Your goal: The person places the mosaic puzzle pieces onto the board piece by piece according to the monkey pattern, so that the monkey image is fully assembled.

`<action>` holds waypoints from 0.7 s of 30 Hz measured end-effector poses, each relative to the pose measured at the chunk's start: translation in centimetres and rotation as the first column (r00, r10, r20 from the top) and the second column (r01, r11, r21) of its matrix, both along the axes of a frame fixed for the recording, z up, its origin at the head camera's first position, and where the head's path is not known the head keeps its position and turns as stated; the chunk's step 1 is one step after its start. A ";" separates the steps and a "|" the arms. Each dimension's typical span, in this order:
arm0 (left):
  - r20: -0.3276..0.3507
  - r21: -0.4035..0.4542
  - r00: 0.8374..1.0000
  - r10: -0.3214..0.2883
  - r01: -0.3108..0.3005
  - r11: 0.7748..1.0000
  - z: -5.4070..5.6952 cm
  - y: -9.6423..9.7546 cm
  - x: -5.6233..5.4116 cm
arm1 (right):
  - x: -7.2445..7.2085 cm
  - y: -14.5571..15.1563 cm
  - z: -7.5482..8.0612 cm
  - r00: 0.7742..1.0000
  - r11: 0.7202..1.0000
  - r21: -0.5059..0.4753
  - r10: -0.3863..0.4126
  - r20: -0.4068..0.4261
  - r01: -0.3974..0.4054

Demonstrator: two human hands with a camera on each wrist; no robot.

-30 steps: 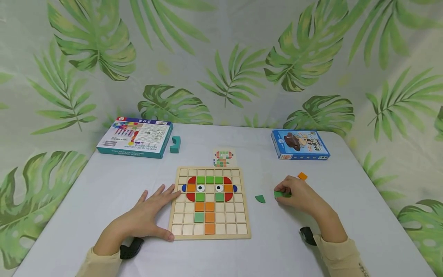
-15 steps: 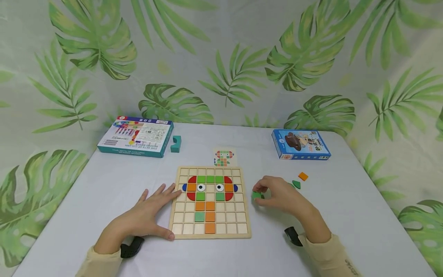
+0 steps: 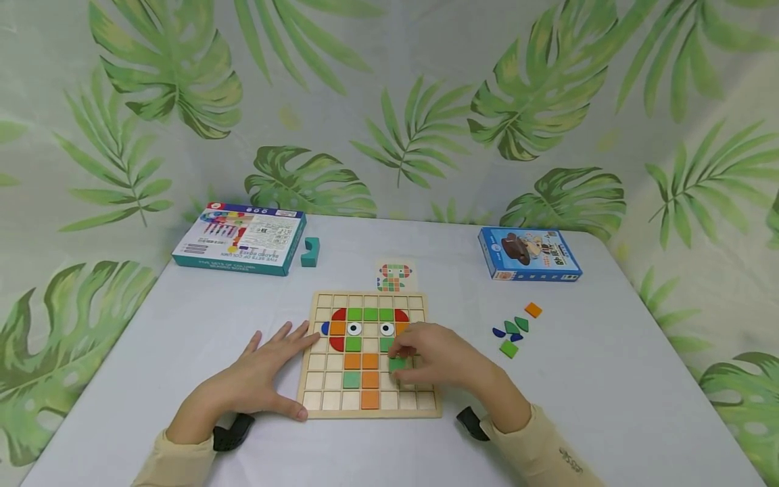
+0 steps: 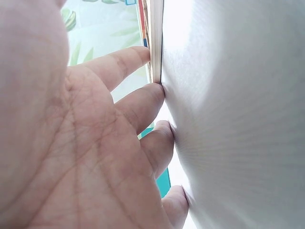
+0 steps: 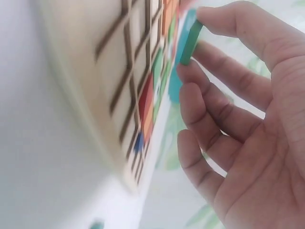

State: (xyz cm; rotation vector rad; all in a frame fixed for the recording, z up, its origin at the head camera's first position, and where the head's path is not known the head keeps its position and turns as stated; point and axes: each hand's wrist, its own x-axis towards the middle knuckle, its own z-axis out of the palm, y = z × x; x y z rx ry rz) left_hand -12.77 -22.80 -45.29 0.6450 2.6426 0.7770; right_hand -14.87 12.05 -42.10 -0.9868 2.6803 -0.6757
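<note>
Between the thumb and fingertips of my right hand is a small green tile, held over the right half of a wooden grid board. In the right wrist view that green tile shows edge-on, pinched above the board's cells; its full outline cannot be made out. My left hand lies spread along the board's left side. Its thumb and index finger touch the frame. Coloured tiles, among them red, green and orange ones, form a face and a body on the board. My right hand hides part of the face's right side.
Right of the board lie loose pieces: a green square, an orange square, blue half-rounds and green rounded ones. A picture card sits behind the board. Boxes stand back left and back right, with a teal block.
My right hand has moved left from the loose pieces onto the board, carrying a green tile. More loose pieces have come into view where it was. The left hand stays put.
</note>
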 end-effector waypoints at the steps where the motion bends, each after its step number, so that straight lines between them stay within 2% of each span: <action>1: 0.000 0.001 1.000 0.000 0.000 1.000 0.0 0.0 0.0 | 0.1 -0.4 0.0 1.000 1.000 0.003 0.012 -0.003 -0.012; 8: -0.008 -0.002 1.000 -0.007 0.007 1.000 0.0 -0.1 0.0 | 0.4 -3.0 -0.3 0.998 0.998 0.026 0.063 0.001 -0.063; 21: -0.001 0.005 1.000 -0.003 0.003 1.000 0.1 -0.1 0.0 | 1.7 -6.3 -0.5 0.997 0.996 0.051 0.065 0.037 -0.067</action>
